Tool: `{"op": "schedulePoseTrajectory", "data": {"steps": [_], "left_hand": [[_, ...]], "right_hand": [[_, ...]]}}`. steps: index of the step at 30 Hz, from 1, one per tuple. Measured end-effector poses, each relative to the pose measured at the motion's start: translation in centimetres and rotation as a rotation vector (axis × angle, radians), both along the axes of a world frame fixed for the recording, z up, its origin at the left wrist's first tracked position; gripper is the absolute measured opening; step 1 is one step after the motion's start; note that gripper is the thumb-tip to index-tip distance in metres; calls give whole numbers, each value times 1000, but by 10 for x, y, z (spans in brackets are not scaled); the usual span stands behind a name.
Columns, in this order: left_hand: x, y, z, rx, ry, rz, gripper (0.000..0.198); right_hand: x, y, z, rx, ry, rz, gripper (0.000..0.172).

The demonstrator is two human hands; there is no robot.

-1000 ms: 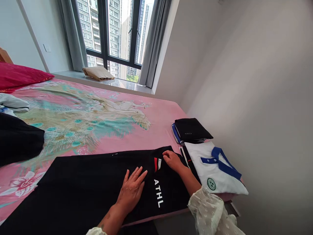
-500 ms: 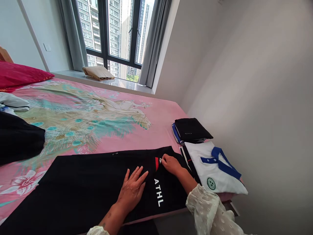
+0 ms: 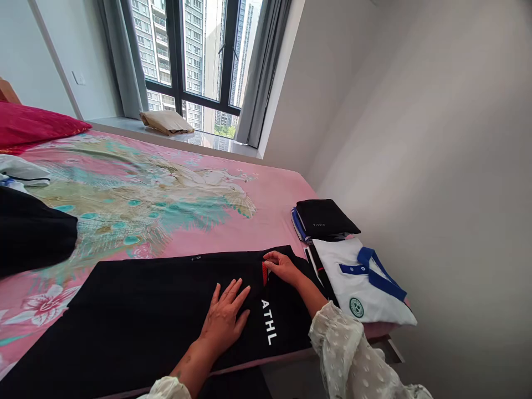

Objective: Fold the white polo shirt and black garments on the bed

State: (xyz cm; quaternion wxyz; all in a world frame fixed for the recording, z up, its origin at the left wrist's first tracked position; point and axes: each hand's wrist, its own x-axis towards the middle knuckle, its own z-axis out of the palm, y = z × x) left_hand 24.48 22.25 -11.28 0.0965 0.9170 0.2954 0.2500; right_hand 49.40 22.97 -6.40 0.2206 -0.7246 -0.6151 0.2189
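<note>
A long black garment (image 3: 158, 310), which looks like trousers, lies spread along the near side of the bed. It has white "ATHL" lettering and a small red strip at its right part. My left hand (image 3: 225, 316) rests flat on the cloth, fingers spread, left of the lettering. Over by the red strip, near the garment's far edge, my right hand (image 3: 285, 267) touches the fabric with its fingers reaching left and the thumb apart. Part of the strip is hidden under that hand.
Right of the garment sits a folded white polo shirt (image 3: 344, 282) with a blue collar, on other dark clothes. Behind it is a stack topped by a folded black garment (image 3: 326, 217). More black cloth (image 3: 35, 233) lies at left, near a red pillow (image 3: 39, 126). The wall stands close at right.
My right hand has slid left and slightly away from me, toward the garment's far edge, now covering more of the red strip. My left hand has barely moved.
</note>
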Motion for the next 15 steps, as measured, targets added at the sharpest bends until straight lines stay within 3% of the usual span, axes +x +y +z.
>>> {"op": "schedulePoseTrajectory", "data": {"steps": [6, 10, 15], "left_hand": [[-1, -1, -1, -18, -7, -3, 55], [-2, -2, 4, -103, -39, -26, 53], [-4, 17, 17, -338, -212, 54, 36]], "right_hand": [[2, 11, 6, -60, -194, 12, 21], [2, 3, 10, -30, -321, -69, 12], [-29, -12, 30, 144, -365, -135, 27]]}}
